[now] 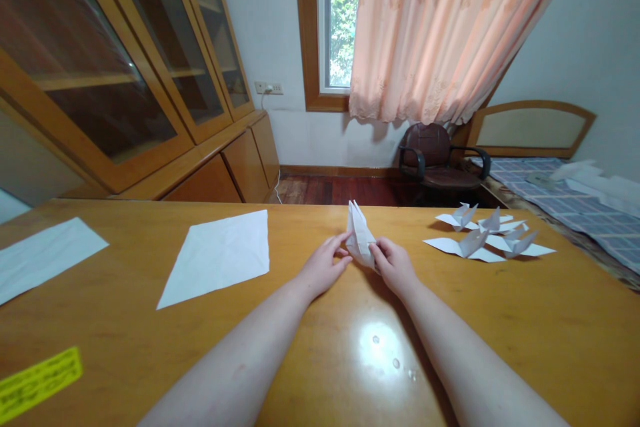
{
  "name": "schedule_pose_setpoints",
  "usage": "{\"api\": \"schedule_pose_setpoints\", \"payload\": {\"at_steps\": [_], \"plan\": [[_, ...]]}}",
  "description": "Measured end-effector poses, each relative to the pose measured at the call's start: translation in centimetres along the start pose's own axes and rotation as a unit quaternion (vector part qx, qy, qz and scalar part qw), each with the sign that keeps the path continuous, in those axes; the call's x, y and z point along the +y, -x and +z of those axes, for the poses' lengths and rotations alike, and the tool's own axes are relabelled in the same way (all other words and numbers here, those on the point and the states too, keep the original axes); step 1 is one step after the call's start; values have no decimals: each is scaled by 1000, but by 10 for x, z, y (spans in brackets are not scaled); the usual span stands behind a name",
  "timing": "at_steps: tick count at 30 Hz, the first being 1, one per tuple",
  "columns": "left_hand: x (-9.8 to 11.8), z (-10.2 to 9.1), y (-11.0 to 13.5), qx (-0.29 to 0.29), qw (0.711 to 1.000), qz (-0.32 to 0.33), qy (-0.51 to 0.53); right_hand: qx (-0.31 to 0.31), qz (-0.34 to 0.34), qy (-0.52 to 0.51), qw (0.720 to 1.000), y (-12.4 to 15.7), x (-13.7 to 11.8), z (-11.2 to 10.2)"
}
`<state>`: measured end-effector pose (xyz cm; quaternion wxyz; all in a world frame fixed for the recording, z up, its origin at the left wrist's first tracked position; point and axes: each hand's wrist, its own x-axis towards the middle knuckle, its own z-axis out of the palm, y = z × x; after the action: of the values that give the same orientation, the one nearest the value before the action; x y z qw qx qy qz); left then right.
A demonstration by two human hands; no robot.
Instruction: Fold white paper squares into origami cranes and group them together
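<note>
A partly folded white paper piece stands up from the wooden table in front of me, pointed end up. My left hand pinches its left edge with thumb and fingers. My right hand grips its lower right side, fingers curled round the paper. Both hands hold the piece just above the tabletop.
A flat white paper square lies to the left and another white sheet at the far left. Several finished folded paper birds sit at the right. A yellow label is near the front left edge. A chair stands beyond the table.
</note>
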<state>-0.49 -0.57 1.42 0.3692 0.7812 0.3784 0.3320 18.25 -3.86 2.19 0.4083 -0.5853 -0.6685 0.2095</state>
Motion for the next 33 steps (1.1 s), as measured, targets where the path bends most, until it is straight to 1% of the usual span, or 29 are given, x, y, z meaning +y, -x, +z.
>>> {"api": "schedule_pose_setpoints", "payload": {"at_steps": [9,15,24,33], "plan": [[-4,2,-1,-28,998,-1,-58,-14,18,25,999,-1,4,2],[0,1,-1,-43,996,-15,-74,-25,19,27,999,-1,3,3],[2,0,-2,-52,994,11,-91,-39,14,23,999,-1,5,3],[2,0,-2,-54,993,31,-97,-37,19,19,999,-1,6,5]]}}
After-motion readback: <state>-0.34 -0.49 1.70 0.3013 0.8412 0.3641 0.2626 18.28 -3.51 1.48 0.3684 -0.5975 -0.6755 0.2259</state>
